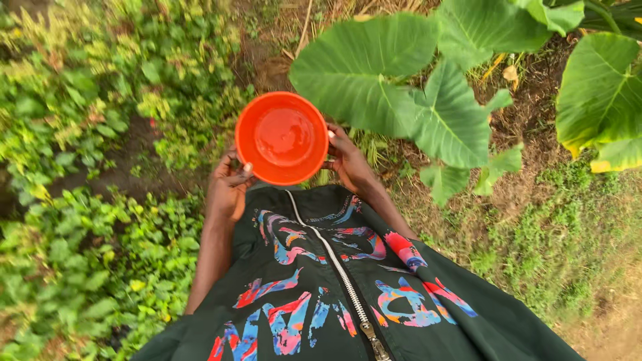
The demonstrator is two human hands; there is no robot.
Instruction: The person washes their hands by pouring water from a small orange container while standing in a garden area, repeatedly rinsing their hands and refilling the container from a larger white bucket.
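An orange round plastic bowl [281, 138] is held out in front of my chest, its open mouth facing up at the camera. My left hand [227, 188] grips its left rim, thumb over the edge. On the opposite rim, my right hand [349, 162] grips with fingers wrapped behind. The bowl's inside looks wet and holds nothing solid. My dark green zipped jacket [334, 287] with colourful print fills the bottom of the view.
Large broad green leaves [401, 87] reach in from the top right, close to the bowl. Low leafy plants [87, 200] cover the ground at left. Bare soil and short grass [555, 241] lie at right.
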